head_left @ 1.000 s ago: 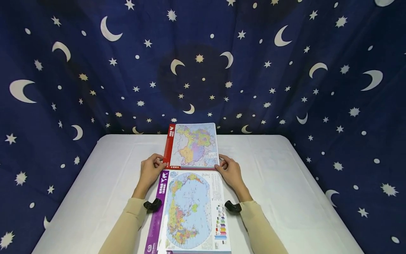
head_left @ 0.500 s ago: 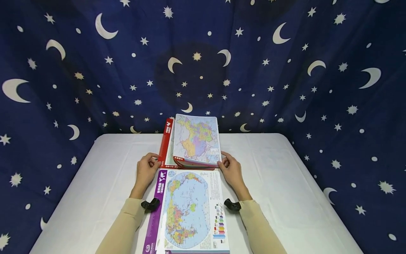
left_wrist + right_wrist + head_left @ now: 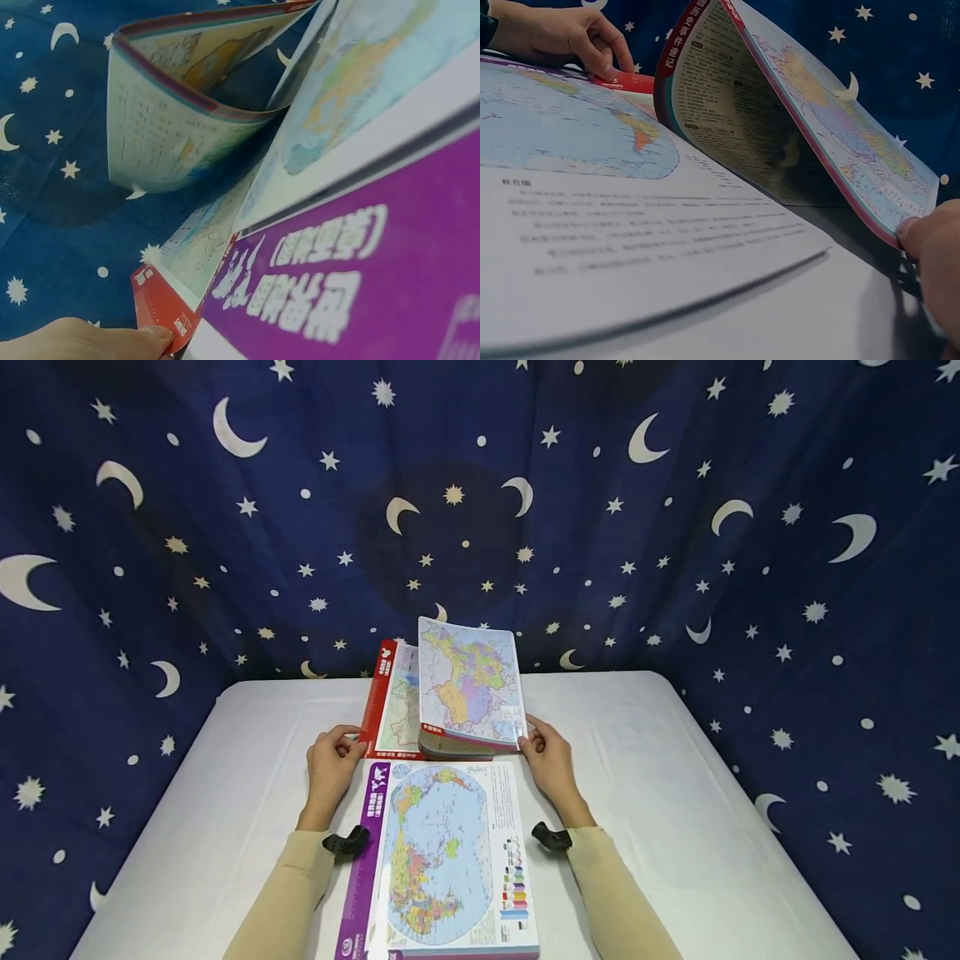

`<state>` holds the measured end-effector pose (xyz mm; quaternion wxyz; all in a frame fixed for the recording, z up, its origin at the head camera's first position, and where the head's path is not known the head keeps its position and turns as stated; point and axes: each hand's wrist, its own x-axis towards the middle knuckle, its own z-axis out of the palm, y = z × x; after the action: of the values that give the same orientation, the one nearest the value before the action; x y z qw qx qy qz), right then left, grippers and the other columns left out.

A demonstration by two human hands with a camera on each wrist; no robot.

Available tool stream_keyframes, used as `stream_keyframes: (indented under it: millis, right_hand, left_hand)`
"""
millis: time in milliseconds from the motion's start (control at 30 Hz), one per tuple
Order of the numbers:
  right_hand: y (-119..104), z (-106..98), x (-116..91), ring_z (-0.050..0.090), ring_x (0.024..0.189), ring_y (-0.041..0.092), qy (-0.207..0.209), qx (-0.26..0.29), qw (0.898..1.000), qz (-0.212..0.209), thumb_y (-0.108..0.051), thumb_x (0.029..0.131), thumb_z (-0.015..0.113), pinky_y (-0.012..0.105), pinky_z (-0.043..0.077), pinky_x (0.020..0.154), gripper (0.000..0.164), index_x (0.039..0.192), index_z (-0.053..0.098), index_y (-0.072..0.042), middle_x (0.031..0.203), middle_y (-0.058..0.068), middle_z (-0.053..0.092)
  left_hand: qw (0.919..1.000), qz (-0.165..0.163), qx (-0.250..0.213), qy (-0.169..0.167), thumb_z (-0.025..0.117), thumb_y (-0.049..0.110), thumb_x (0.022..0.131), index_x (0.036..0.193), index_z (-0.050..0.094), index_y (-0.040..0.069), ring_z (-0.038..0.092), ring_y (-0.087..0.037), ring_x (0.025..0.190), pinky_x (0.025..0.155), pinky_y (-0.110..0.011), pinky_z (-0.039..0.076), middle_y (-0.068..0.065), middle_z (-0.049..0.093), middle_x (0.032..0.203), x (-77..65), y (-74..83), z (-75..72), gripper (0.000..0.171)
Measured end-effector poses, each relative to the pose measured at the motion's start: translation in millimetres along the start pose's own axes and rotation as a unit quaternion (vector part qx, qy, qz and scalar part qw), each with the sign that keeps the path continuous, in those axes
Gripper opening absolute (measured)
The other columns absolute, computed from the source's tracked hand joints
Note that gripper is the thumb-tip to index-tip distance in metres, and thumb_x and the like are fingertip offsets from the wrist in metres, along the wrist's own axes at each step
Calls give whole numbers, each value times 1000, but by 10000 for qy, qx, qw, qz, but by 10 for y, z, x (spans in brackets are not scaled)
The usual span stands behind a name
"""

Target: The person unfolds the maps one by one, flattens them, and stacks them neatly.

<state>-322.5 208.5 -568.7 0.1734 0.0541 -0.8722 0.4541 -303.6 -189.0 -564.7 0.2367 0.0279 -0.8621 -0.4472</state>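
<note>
Left hand (image 3: 330, 770) and right hand (image 3: 552, 766) pinch the red-bordered map (image 3: 450, 693).
Left thumb (image 3: 155, 335) on its near-left corner; right thumb (image 3: 910, 229) at the raised fold's (image 3: 480, 681) near-right corner.

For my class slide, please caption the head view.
Left hand holds red-edged map, right hand its raised panels; purple-edged map nearer.

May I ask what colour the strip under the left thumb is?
The strip is red, clearest in the head view.

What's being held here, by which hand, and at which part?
The red map: the left hand holds its near left corner, the right hand pinches its lifted flap at the near right corner. Neither holds the purple map.
</note>
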Motion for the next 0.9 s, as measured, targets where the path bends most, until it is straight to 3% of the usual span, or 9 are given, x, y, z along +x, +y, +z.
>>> stream_keyframes:
  millis: [600,900]
  right_hand:
    - [207,-346,-37,56,83,19,490,-225,9984,149,-5,98,73,20,41,72,43,141,66,-6,95,11,64]
    - [242,-390,-17,58,85,20,518,-229,9980,294,-7,100,71,19,44,73,43,143,64,-6,97,13,65]
  left_hand:
    - [9983,-211,163,511,82,1,86,107,77,4,53,-26,76,80,-38,31,-12,68,71,-4,-86,-95,21]
    - [9958,-276,240,834,79,-2,84,104,77,4,53,-25,75,78,-38,31,-13,69,71,4,-136,-171,21]
